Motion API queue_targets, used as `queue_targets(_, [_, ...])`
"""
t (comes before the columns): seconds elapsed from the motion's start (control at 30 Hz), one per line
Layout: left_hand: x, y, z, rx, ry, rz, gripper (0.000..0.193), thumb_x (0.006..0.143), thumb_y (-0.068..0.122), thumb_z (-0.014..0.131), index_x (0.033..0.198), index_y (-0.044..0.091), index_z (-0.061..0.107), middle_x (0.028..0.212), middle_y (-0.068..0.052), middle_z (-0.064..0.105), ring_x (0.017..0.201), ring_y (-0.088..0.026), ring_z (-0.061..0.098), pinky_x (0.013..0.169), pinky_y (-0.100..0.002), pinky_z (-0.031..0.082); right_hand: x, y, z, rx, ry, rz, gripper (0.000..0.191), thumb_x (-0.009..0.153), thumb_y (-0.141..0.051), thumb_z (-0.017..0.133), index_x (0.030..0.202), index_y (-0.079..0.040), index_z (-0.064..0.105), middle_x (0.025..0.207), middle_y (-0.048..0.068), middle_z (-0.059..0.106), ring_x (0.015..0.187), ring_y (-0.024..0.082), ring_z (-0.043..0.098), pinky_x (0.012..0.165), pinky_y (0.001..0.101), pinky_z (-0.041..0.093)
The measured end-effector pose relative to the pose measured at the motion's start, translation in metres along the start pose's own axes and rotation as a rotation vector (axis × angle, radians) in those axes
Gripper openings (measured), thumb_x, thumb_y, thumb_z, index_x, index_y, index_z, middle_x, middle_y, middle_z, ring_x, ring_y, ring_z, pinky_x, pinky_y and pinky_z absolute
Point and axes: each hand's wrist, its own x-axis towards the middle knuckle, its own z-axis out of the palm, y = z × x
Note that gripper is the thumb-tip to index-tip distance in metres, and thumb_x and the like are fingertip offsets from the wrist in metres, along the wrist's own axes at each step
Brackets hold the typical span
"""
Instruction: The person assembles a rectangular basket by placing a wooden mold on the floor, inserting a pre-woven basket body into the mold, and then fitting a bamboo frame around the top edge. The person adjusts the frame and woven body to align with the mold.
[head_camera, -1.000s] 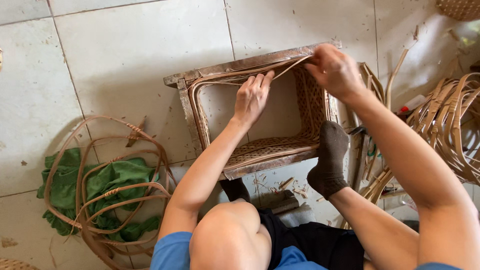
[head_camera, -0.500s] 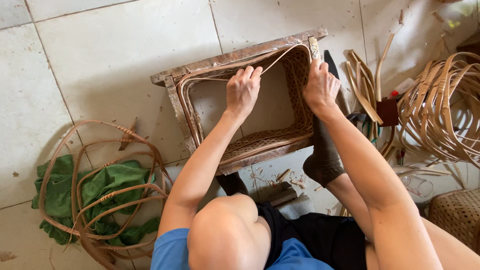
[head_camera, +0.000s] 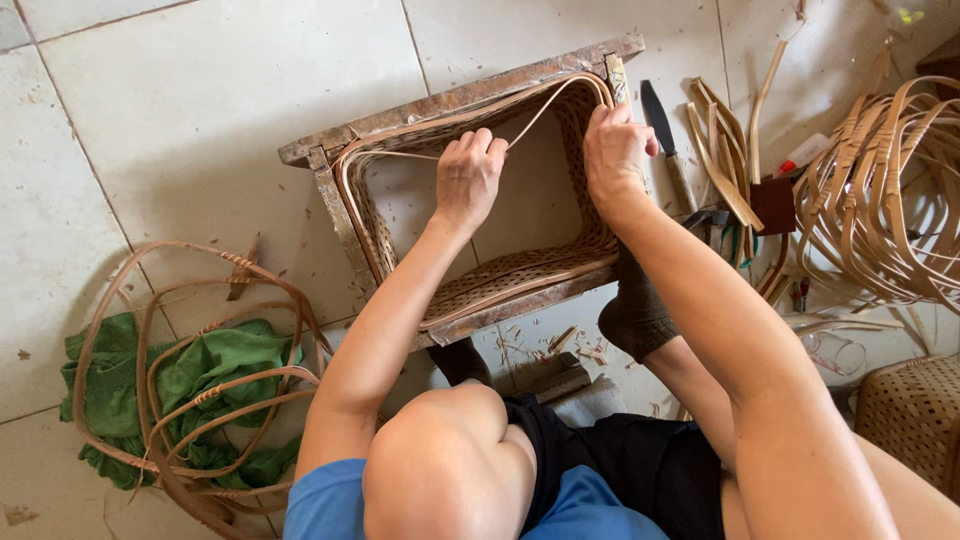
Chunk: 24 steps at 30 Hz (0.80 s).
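Observation:
A rectangular woven basket (head_camera: 520, 270) sits inside a rough wooden frame (head_camera: 450, 100) on the tiled floor. A long flat rattan strip (head_camera: 400, 132) runs around the inside of the rim. My left hand (head_camera: 468, 175) pinches this strip near the far edge, fingers curled on it. At the far right corner of the rim, my right hand (head_camera: 615, 150) presses the same strip down. My foot in a dark sock (head_camera: 635, 310) rests against the near right side of the frame.
A knife (head_camera: 662, 135) with a dark blade lies right of the frame beside cut strips (head_camera: 725, 160). Coils of rattan (head_camera: 880, 190) fill the right side. Rattan hoops (head_camera: 200, 380) lie over green cloth (head_camera: 215, 365) at left. A small woven basket (head_camera: 915, 410) stands at lower right.
My right hand came down from pulling the strip out past the far right corner and now presses it at the rim. The left hand shifted along the far edge.

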Motion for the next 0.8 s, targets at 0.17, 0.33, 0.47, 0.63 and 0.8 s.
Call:
queue_targets(0.17, [0.003, -0.007, 0.004, 0.072, 0.003, 0.032, 0.009, 0.093, 0.008, 0.066, 0.085, 0.009, 0.070, 0.082, -0.006, 0.060, 0.083, -0.021, 0.061, 0.078, -0.036, 0.050, 0.004, 0.000, -0.012, -0.134, -0.121, -0.113, 0.035, 0.091, -0.021, 0.071, 0.112, 0.006, 0.062, 0.093, 0.012, 0.053, 0.078, 0.025, 0.061, 0.048, 0.0517, 0.064])
queue_targets(0.33, [0.001, 0.001, -0.003, 0.063, 0.005, 0.046, 0.014, 0.096, 0.011, 0.063, 0.084, 0.009, 0.070, 0.083, -0.006, 0.061, 0.087, -0.022, 0.059, 0.088, -0.037, 0.048, 0.005, 0.009, -0.015, -0.056, -0.160, -0.166, 0.046, 0.088, -0.023, 0.074, 0.119, 0.007, 0.059, 0.098, 0.011, 0.053, 0.085, 0.024, 0.060, 0.052, 0.0496, 0.063])
queue_targets(0.47, [-0.004, 0.008, -0.012, 0.026, 0.022, 0.055, 0.012, 0.091, 0.013, 0.064, 0.082, 0.009, 0.070, 0.083, -0.007, 0.061, 0.088, -0.023, 0.060, 0.091, -0.039, 0.046, 0.003, 0.011, -0.017, 0.102, -0.092, -0.044, 0.041, 0.093, -0.026, 0.068, 0.120, 0.004, 0.058, 0.096, 0.013, 0.056, 0.079, 0.029, 0.064, 0.058, 0.0546, 0.062])
queue_targets(0.63, [0.002, 0.002, -0.001, 0.119, 0.002, 0.080, 0.012, 0.089, 0.010, 0.063, 0.079, 0.009, 0.069, 0.084, -0.006, 0.063, 0.092, -0.022, 0.060, 0.096, -0.038, 0.047, 0.008, 0.004, -0.023, -0.065, -0.102, -0.068, 0.037, 0.094, -0.023, 0.068, 0.118, 0.004, 0.059, 0.093, 0.012, 0.056, 0.078, 0.024, 0.062, 0.058, 0.0582, 0.064])
queue_targets(0.8, [0.008, -0.008, 0.012, 0.160, 0.054, 0.055, 0.009, 0.097, 0.008, 0.070, 0.090, 0.012, 0.074, 0.101, -0.006, 0.066, 0.105, -0.022, 0.059, 0.109, -0.046, 0.043, 0.009, 0.006, -0.028, -0.198, -0.197, -0.071, 0.031, 0.094, -0.012, 0.069, 0.118, 0.005, 0.058, 0.085, 0.011, 0.056, 0.059, 0.018, 0.063, 0.059, 0.0507, 0.065])
